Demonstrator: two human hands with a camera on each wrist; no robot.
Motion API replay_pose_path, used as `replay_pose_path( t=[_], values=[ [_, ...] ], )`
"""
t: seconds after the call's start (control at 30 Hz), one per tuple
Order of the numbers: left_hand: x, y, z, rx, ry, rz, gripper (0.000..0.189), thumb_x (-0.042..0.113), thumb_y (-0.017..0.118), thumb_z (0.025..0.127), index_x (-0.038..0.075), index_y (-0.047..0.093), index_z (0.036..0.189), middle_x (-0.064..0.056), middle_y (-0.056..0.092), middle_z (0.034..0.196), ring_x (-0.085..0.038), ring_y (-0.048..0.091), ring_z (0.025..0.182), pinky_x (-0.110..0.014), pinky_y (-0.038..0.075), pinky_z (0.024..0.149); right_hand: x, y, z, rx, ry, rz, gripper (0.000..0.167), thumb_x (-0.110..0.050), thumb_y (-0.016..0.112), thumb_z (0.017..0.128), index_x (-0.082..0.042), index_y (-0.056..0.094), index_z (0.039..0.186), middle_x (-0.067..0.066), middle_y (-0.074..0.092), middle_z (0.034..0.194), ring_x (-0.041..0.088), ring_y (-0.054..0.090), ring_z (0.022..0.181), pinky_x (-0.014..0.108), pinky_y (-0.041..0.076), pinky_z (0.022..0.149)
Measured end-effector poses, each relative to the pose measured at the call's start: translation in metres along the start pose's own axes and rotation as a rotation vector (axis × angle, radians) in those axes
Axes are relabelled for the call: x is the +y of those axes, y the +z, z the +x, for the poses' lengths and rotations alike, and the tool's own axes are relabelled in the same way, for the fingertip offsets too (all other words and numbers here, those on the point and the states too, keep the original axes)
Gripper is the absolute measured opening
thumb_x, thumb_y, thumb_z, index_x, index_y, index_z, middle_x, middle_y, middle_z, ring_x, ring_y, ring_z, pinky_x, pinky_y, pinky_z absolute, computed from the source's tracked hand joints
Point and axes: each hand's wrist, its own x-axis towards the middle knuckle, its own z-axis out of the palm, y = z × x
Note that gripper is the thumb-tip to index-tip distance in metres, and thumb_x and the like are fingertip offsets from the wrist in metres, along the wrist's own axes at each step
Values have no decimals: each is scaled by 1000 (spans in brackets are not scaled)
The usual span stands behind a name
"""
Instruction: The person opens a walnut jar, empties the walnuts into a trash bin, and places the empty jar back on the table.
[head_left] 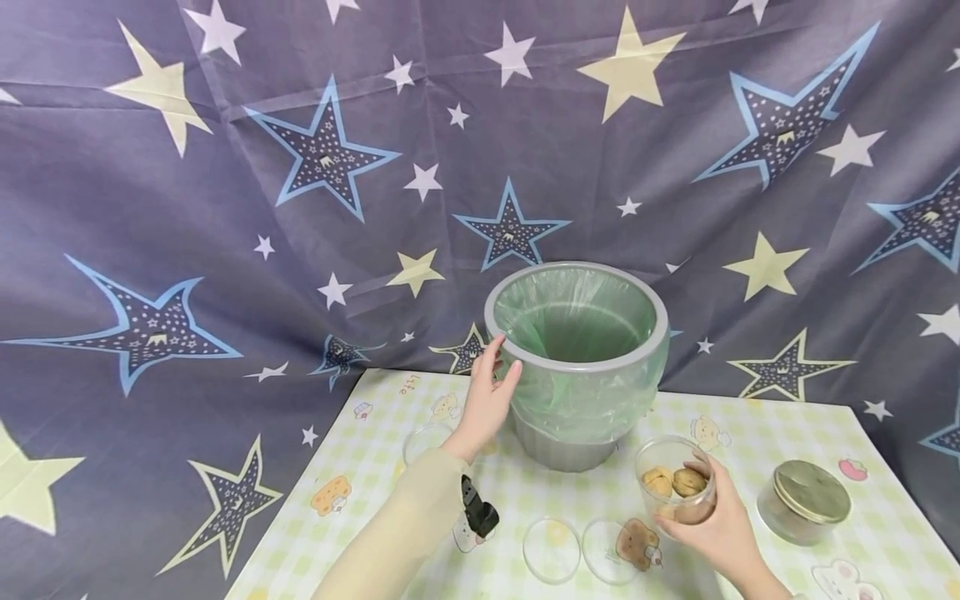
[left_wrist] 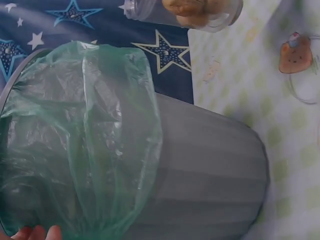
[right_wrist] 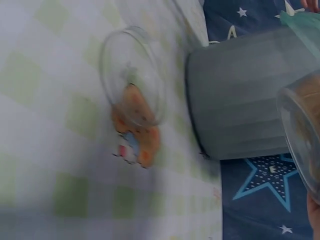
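Observation:
A grey trash bin [head_left: 566,454] stands near the back of the table, lined with a thin green plastic bag [head_left: 585,408] folded over its rim. My left hand [head_left: 483,408] is at the bin's left side, fingers loosely extended and fingertips right at the rim; in the left wrist view only a few fingertips [left_wrist: 39,233] show against the bag. To the right of the bin, my right hand [head_left: 723,525] grips a clear plastic jar [head_left: 678,510], lidless and tilted. Inside lie several brown walnuts [head_left: 688,482]. The same jar [right_wrist: 295,130] appears at the right edge of the right wrist view.
Two clear round lids [head_left: 551,550] lie side by side at the front, and another clear disc [head_left: 427,443] is left of the bin. A jar with a gold lid [head_left: 804,502] stands at the right. Behind the checked tablecloth [head_left: 352,442] hangs a starry curtain [head_left: 420,317].

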Motion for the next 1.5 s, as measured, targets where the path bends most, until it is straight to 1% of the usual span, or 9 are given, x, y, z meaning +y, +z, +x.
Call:
replay_pose_path(
  t=[0.07, 0.17, 0.37, 0.5, 0.6, 0.7, 0.8, 1.1, 1.5],
  values=[
    [3, 2, 3, -7, -4, -3, 52, 23, 49, 99, 13, 32, 146, -19, 33, 138, -35, 40, 124, -47, 44, 100, -1, -4, 5, 29, -27, 9, 103, -4, 91, 52, 2, 34, 138, -26, 43, 118, -19, 35, 106, -3, 25, 88],
    [6, 4, 6, 4, -24, 6, 50, 26, 50, 98, 13, 35, 144, -20, 33, 138, -36, 40, 125, -47, 43, 101, -5, -13, 16, 69, -47, 4, 103, -2, 90, 51, 2, 34, 138, -26, 42, 117, -19, 36, 105, -4, 25, 88],
    [8, 10, 10, 66, -78, 0, 47, 30, 53, 96, 14, 40, 138, -20, 35, 134, -34, 40, 122, -51, 37, 102, -28, -35, 52, 107, -69, -17, 105, 0, 89, 52, 0, 33, 141, 15, 51, 119, -18, 37, 102, -2, 27, 85],
    [7, 15, 10, 94, -102, -49, 45, 27, 55, 95, 13, 42, 136, -20, 34, 130, -34, 40, 121, -51, 37, 102, -47, -46, 84, 151, -145, -41, 99, 1, 89, 47, 2, 42, 134, 20, 53, 115, -9, 40, 101, 4, 28, 85],
    [5, 18, 10, 104, -111, -78, 44, 26, 55, 95, 13, 42, 134, -18, 32, 128, -33, 39, 120, -49, 38, 101, -61, -52, 108, 165, -217, -79, 96, -1, 89, 45, 4, 46, 131, 22, 54, 114, 12, 47, 104, 20, 32, 90],
    [5, 19, 8, 102, -131, -96, 44, 26, 55, 95, 14, 42, 135, -18, 31, 128, -32, 38, 120, -49, 37, 101, -74, -57, 129, 137, -271, -129, 96, -5, 89, 47, 4, 45, 132, 26, 54, 114, 36, 46, 104, 42, 34, 89],
    [5, 19, 8, 101, -139, -109, 44, 26, 56, 94, 13, 43, 134, -19, 30, 129, -33, 39, 121, -51, 36, 102, -83, -59, 147, 95, -311, -179, 97, -8, 89, 48, 4, 42, 133, 28, 52, 113, 44, 45, 102, 55, 33, 83],
    [4, 20, 10, 126, -133, -109, 43, 26, 56, 93, 15, 45, 133, -18, 33, 128, -33, 41, 121, -50, 36, 103, -100, -64, 183, 10, -379, -303, 90, -15, 90, 49, 1, 47, 126, 24, 56, 103, 42, 46, 94, 56, 32, 86],
    [3, 18, 14, 125, -140, -145, 46, 25, 60, 92, 15, 46, 135, -16, 32, 128, -32, 40, 123, -48, 40, 101, -110, -69, 201, -99, -398, -471, 99, -22, 90, 48, -3, 44, 133, 25, 53, 96, 42, 48, 90, 54, 41, 71]
  ],
)
